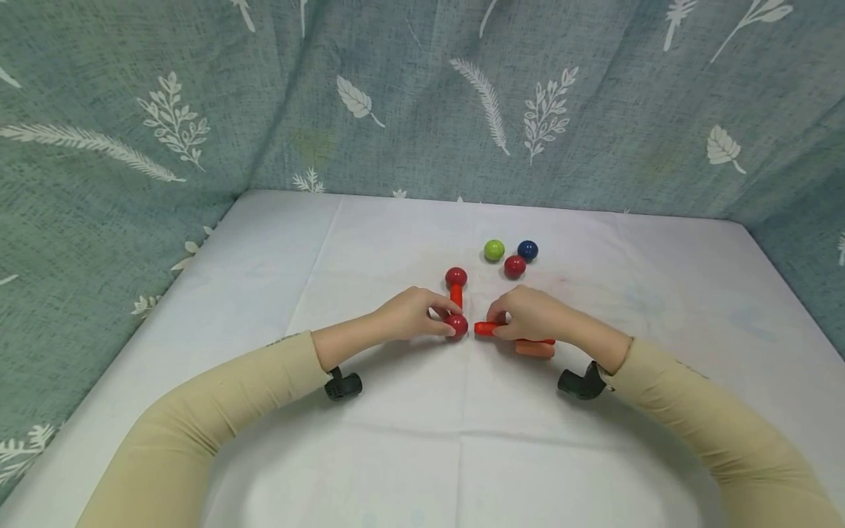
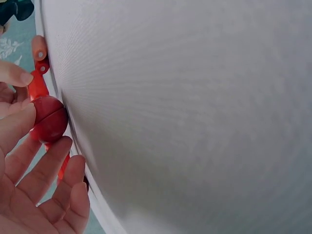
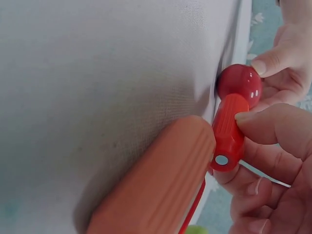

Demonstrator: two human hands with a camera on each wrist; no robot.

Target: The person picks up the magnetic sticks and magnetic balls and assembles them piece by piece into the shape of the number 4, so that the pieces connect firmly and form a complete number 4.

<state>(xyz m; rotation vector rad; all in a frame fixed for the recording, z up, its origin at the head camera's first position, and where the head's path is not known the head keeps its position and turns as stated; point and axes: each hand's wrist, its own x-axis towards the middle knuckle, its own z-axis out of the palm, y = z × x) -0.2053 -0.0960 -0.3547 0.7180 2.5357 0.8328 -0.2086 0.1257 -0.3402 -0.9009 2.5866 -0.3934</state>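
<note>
Between the thumb and fingers of my left hand (image 1: 414, 314) is a red ball (image 1: 457, 325), pinched while it touches the white cloth. A red stick (image 1: 456, 297) runs from near that ball back to another red ball (image 1: 456, 277). My right hand (image 1: 528, 314) pinches a red stick (image 1: 485, 328) with a pale round disc at its end, seen in the right wrist view; its other end points at the ball in my left hand. Under the right palm lie a further red stick (image 1: 544, 341) and an orange stick (image 1: 535, 349), partly hidden by the hand in the head view.
Behind the hands sit a green ball (image 1: 494, 250), a dark blue ball (image 1: 527, 250) and a red ball (image 1: 515, 266), close together. A white cloth (image 1: 383, 455) covers the table, and a leaf-patterned curtain (image 1: 409, 103) hangs behind it.
</note>
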